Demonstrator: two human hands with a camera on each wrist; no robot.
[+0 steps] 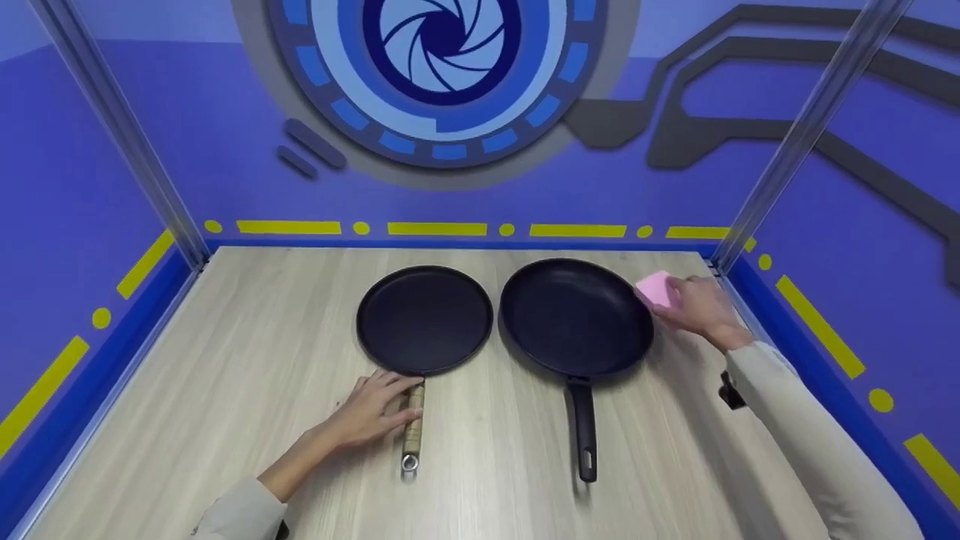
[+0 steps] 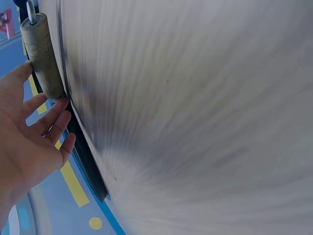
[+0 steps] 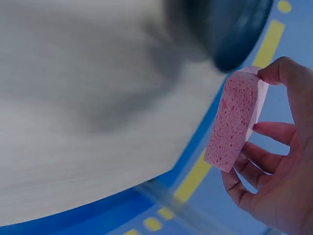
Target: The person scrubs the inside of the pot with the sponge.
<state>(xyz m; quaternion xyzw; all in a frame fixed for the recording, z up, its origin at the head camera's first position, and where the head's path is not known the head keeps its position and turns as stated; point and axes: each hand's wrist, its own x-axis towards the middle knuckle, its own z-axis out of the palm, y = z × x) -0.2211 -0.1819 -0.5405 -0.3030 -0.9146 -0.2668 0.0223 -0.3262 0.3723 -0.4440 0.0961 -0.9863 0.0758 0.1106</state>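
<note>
A flat black pan [image 1: 424,321] lies on the table with its wood-look handle [image 1: 413,431] towards me. My left hand [image 1: 377,409] touches that handle near the pan; in the left wrist view its fingers [image 2: 49,120] are extended, not wrapped round the handle. To the right sits a deeper black frying pan [image 1: 576,319] with a black handle [image 1: 583,435]. Beside its right rim, my right hand [image 1: 697,304] holds a pink sponge [image 1: 655,289]. The right wrist view shows the sponge [image 3: 232,122] pinched between thumb and fingers, just off the pan's edge [image 3: 232,54].
The light wooden table [image 1: 262,337] bears both pans side by side. Blue printed walls [image 1: 450,202] with yellow dashes enclose it at the back and sides. Metal posts [image 1: 795,142] stand at the back corners.
</note>
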